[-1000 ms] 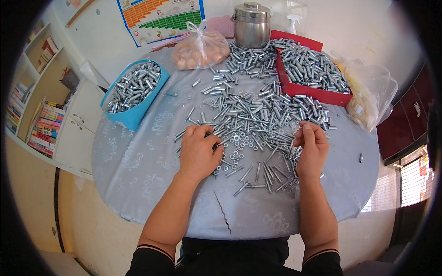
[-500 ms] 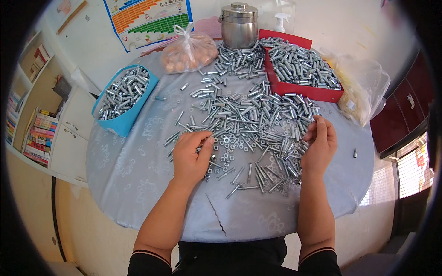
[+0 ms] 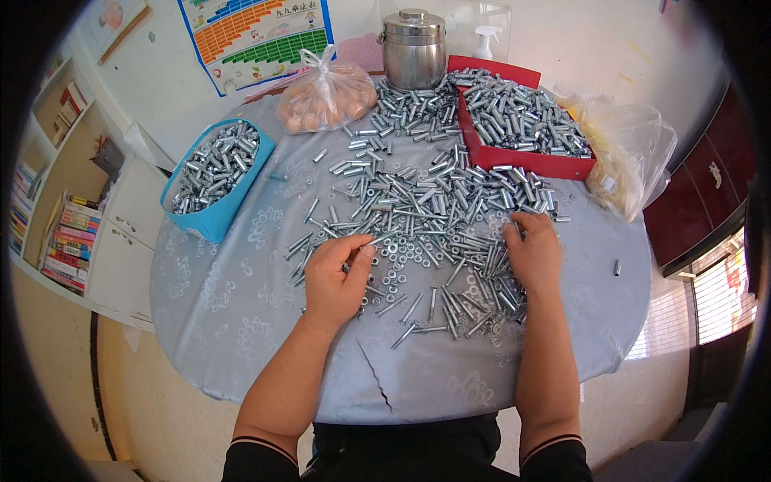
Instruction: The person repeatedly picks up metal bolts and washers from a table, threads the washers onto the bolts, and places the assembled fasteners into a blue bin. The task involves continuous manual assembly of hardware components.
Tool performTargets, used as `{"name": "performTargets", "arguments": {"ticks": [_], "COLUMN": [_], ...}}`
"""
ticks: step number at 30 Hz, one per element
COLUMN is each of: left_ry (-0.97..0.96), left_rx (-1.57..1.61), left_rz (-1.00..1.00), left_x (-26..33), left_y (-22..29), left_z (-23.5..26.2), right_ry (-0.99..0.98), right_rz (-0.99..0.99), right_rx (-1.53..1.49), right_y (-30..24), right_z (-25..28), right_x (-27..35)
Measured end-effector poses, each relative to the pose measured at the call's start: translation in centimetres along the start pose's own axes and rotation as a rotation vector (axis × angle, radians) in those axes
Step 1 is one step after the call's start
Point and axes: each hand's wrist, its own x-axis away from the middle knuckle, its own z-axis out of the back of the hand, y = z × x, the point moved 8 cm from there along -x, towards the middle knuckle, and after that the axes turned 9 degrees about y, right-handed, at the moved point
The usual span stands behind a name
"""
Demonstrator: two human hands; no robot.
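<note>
A heap of loose silver bolts, sleeves and nuts [image 3: 438, 197] spreads over the middle of the table. At its left near edge my left hand [image 3: 336, 277] is closed, thumb against the curled fingers, with a thin bolt [image 3: 381, 238] at the fingertips. My right hand [image 3: 536, 251] is at the heap's right side, palm down, its fingers bent in a pinch among the metal parts. What lies between those fingertips is hidden. Small nuts [image 3: 395, 255] and long bolts [image 3: 414, 307] lie between my hands.
A blue box [image 3: 210, 221] of metal sleeves stands left, a red box [image 3: 536, 165] of them back right. Behind are a tied bag [image 3: 325, 104] and a steel pot [image 3: 414, 52]. Another plastic bag [image 3: 634, 153] sits right. The grey tablecloth [image 3: 241, 321] has a tear near me.
My right hand has moved left and turned palm down, its fingertips now among the parts. My left hand stays nearly where it was. The whole view has shifted slightly.
</note>
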Motion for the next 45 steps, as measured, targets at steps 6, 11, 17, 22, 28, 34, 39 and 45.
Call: {"name": "performTargets", "arguments": {"ticks": [6,11,17,22,28,34,39,45], "left_ry": [-0.038,-0.113,-0.136,-0.153,-0.178,-0.129,-0.147,-0.214], "left_rx": [-0.002,-0.06,-0.025,-0.039,-0.035,-0.02,-0.011,0.009], "left_rz": [-0.008,-0.099,-0.17,-0.15,-0.153,-0.165,-0.155,-0.078], "left_x": [0.3,0.4,0.5,0.6,0.6,0.5,0.6,0.7], "left_y": [0.2,1.4,2.6,2.6,2.8,2.8,3.0,2.7], "left_z": [-0.4,-0.5,-1.2,-1.2,-1.4,-1.0,-1.2,-1.5], "right_ry": [-0.091,-0.085,-0.396,-0.457,-0.495,-0.4,-0.45,-0.516], "right_rz": [0.052,-0.103,-0.416,-0.428,-0.389,-0.382,-0.335,-0.347], "right_rx": [0.098,-0.344,-1.21,-1.229,-1.258,-1.209,-1.185,-1.059], "right_y": [-0.9,-3.0,-6.1,-7.6,-8.1,-7.3,-7.8,-8.1], "right_z": [-1.9,-0.8,-3.8,-3.8,-4.0,-2.5,-3.4,-3.5], "right_x": [0.1,0.4,4.2,5.5,5.7,5.0,5.6,6.3]}}
